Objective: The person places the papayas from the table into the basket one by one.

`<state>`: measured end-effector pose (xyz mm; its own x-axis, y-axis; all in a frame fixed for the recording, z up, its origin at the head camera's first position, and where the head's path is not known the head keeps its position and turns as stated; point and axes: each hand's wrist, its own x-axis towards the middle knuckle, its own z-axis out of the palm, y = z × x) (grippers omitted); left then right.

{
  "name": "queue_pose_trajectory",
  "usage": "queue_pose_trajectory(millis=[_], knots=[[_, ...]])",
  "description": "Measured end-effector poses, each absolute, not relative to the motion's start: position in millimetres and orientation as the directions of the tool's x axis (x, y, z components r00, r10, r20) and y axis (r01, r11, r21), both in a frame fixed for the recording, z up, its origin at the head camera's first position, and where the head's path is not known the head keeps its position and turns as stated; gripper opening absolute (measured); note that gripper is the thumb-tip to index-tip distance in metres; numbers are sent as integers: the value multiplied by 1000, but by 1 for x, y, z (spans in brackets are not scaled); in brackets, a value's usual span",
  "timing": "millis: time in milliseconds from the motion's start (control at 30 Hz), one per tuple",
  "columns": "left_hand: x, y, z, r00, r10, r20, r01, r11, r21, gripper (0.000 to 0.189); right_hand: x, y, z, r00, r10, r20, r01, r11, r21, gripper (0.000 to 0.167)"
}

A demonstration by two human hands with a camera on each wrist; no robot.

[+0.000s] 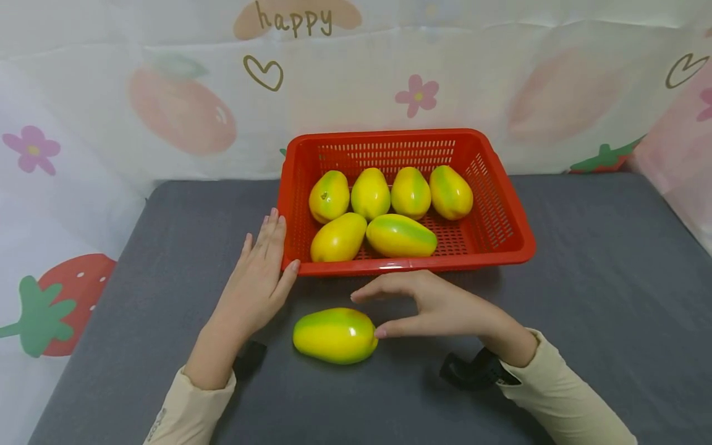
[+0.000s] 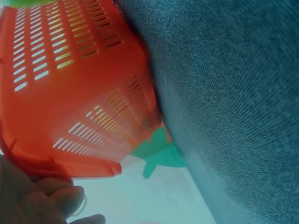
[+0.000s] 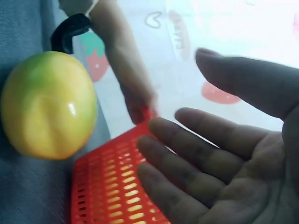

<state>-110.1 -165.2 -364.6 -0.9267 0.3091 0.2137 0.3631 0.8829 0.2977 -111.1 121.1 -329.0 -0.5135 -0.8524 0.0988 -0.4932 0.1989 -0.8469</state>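
A single yellow-green papaya [image 1: 335, 335] lies on its side on the grey cloth in front of a red plastic basket [image 1: 389, 267]. Several more papayas [image 1: 402, 236] sit inside that basket. My left hand [image 1: 257, 278] rests with straight fingers along the basket's left rim, its thumb at the front left corner. In the left wrist view, part of the left hand [image 2: 42, 200] shows beside the rim. My right hand [image 1: 431, 306] hovers by the lone papaya's right end, thumb and fingers spread apart, holding nothing. The right wrist view shows its palm [image 3: 224, 172] and that papaya [image 3: 49, 105].
A grey cloth [image 1: 589, 296] covers the table under the basket. Behind it hangs a white curtain [image 1: 345, 80] printed with fruit, flowers and hearts. Dark straps [image 1: 473, 371] sit at the wrists.
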Motion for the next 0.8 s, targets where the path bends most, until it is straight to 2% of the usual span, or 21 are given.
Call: queue_pose_trajectory(millis=[133, 433, 800], knots=[[-110, -165, -365, -924, 311, 223, 368, 882, 295, 73, -110, 115, -335, -479, -876, 51, -521, 237, -820, 50], [-111, -166, -365, -926, 312, 214, 366, 882, 298, 72, -103, 100, -347, -498, -867, -1, -629, 362, -688, 58], [-110, -165, -364, -926, 314, 209, 365, 884, 292, 71, -110, 90, -370, -502, -863, -51, -568, 374, -734, 77]])
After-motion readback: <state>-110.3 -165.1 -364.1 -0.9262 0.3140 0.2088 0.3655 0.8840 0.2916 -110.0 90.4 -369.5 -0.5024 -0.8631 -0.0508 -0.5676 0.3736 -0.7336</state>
